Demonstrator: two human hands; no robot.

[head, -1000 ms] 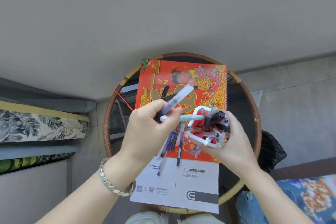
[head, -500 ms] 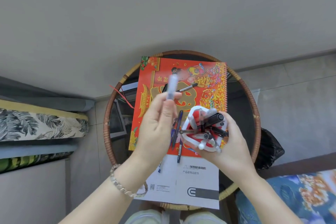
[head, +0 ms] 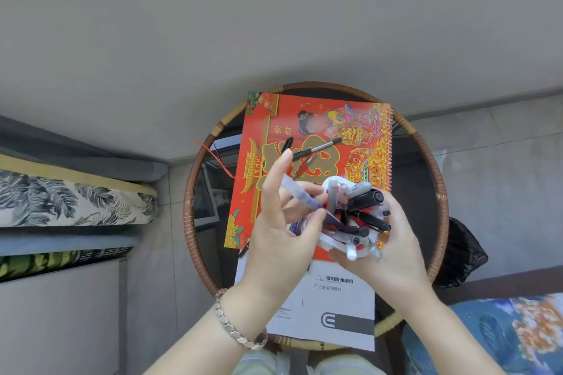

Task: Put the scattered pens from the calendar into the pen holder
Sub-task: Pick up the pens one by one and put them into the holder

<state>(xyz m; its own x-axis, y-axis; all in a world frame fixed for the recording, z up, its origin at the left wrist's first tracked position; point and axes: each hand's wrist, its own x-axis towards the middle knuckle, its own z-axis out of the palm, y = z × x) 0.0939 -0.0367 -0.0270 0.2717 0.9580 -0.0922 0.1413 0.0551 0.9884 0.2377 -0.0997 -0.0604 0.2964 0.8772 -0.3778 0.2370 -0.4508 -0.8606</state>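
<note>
Pinching a blue pen (head: 300, 195), left hand (head: 281, 231), right hand (head: 391, 248) gripping the pen holder (head: 355, 216) (crammed full), above the calendar (head: 316, 143).

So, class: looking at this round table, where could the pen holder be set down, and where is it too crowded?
Free: the dark tabletop strip between the calendar's spiral edge and the rattan rim, and the white booklet near the front. Crowded: the calendar's middle, where loose pens lie and both hands work around the pen holder.

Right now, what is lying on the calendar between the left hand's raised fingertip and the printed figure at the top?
In the head view, a black-and-silver pen lies there on the calendar, beyond the left hand.
</note>
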